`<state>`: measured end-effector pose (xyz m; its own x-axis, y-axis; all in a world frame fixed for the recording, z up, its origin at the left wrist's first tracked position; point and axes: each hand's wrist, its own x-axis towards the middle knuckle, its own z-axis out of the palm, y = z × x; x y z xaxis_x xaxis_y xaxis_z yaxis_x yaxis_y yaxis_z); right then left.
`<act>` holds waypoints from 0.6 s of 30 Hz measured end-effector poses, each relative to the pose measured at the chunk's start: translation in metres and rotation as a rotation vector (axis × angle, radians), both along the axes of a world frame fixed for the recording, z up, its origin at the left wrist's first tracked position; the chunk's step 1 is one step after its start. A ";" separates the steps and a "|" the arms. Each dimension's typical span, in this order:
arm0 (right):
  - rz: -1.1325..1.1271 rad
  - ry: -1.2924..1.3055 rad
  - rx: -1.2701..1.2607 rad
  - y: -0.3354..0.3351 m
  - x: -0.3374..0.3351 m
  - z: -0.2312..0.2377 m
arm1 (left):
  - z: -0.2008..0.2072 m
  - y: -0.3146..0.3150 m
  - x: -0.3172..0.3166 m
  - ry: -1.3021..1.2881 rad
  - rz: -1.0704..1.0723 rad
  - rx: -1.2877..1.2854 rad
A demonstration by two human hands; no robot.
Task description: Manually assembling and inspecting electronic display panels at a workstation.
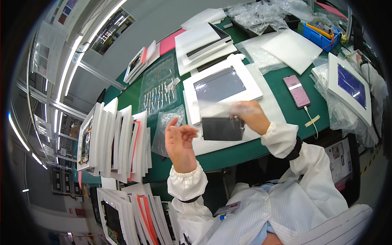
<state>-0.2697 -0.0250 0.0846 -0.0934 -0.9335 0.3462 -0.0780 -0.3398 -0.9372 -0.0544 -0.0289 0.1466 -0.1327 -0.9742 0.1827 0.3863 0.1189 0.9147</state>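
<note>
My left hand (181, 143) is raised over the bench's near edge, palm partly up, its fingers apart and holding nothing. Its fingertips come close to the left edge of a dark rectangular panel (222, 129). My right hand (254, 116) is above the panel's right end, its fingers smeared by motion. A pale translucent film (214, 108), also blurred, stretches leftward from these fingers, which appear closed on it. Just beyond lies a white-framed display (220, 85) with a grey screen, partly covered by the film. Whether the right hand also touches the panel cannot be made out.
Stacked white frames and foam sheets (122, 141) stand at the left. A clear tray (159, 92) holds small cables. A pink phone (297, 91) with a charging cable lies to the right, near another framed display (349, 86). Beyond are a blue bin (322, 36) and plastic bags (261, 16).
</note>
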 end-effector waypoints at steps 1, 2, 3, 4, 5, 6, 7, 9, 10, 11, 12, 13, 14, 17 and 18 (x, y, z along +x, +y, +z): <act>-0.019 -0.039 0.062 0.000 -0.008 0.006 | -0.009 -0.002 0.005 -0.039 0.197 -0.046; 0.025 -0.239 0.210 0.000 -0.012 0.008 | -0.020 -0.003 0.007 -0.043 0.194 0.018; 0.027 -0.246 0.213 0.001 -0.015 0.013 | -0.029 -0.001 0.006 -0.051 0.195 0.020; 0.064 -0.342 0.297 0.004 -0.017 0.020 | -0.035 0.002 0.002 -0.014 -0.007 0.091; 0.102 -0.436 0.380 0.005 -0.019 0.023 | -0.038 0.005 -0.002 0.025 -0.210 0.161; 0.131 -0.383 0.382 0.003 -0.022 0.022 | -0.039 0.006 -0.007 0.021 -0.210 0.162; 0.124 -0.385 0.384 0.003 -0.022 0.019 | -0.033 0.007 -0.020 0.006 -0.267 0.213; 0.055 -0.267 0.255 -0.001 -0.016 0.016 | -0.033 0.003 -0.029 -0.004 -0.332 0.263; 0.115 -0.339 0.214 -0.001 -0.011 0.024 | -0.035 -0.003 -0.023 -0.052 -0.271 0.266; 0.087 -0.327 0.208 -0.003 -0.016 0.020 | -0.037 -0.011 -0.029 -0.093 -0.236 0.267; 0.030 -0.109 0.031 -0.007 -0.021 0.011 | -0.036 -0.012 -0.036 -0.087 -0.198 0.274; -0.015 0.107 -0.138 -0.007 -0.021 0.010 | -0.038 -0.015 -0.036 -0.095 -0.178 0.276; 0.041 0.282 -0.189 -0.002 -0.025 0.010 | -0.039 -0.017 -0.036 -0.090 -0.189 0.277; 0.069 0.579 -0.369 0.013 -0.022 0.013 | -0.038 -0.022 -0.041 -0.080 -0.191 0.266; 0.114 0.677 -0.350 0.018 -0.020 0.015 | -0.037 -0.023 -0.042 -0.080 -0.175 0.260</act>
